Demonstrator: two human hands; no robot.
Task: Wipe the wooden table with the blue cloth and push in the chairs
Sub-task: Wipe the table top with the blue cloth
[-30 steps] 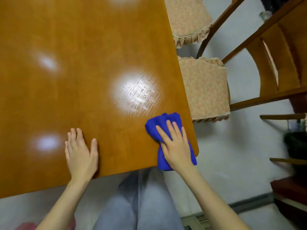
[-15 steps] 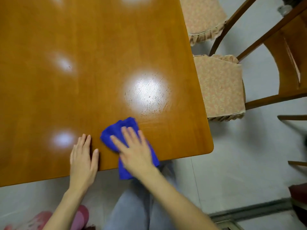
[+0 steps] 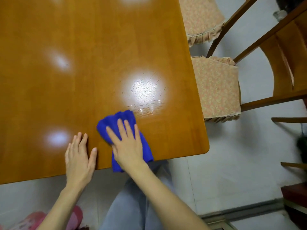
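Observation:
A glossy wooden table [image 3: 83, 72] fills the upper left of the head view. The blue cloth [image 3: 123, 118] lies bunched near the table's front edge, one end hanging over it. My right hand [image 3: 127, 146] presses flat on the cloth with straight fingers. My left hand [image 3: 78, 156] rests flat on the bare wood just left of the cloth. Faint wet streaks show on the wood to the right of the cloth. Two cushioned wooden chairs stand along the table's right side: the nearer chair [image 3: 217, 87] and the farther chair [image 3: 201, 17], both seats partly out from under the table.
Pale tiled floor [image 3: 232, 163] lies to the right and below. My legs in grey trousers and a pink slipper [image 3: 33, 219] are under the front edge. Dark wooden furniture [image 3: 294, 193] stands at the far right.
My right hand slid the cloth left from the table's front right corner to beside my left hand, then slightly back right. My left hand stayed flat on the wood.

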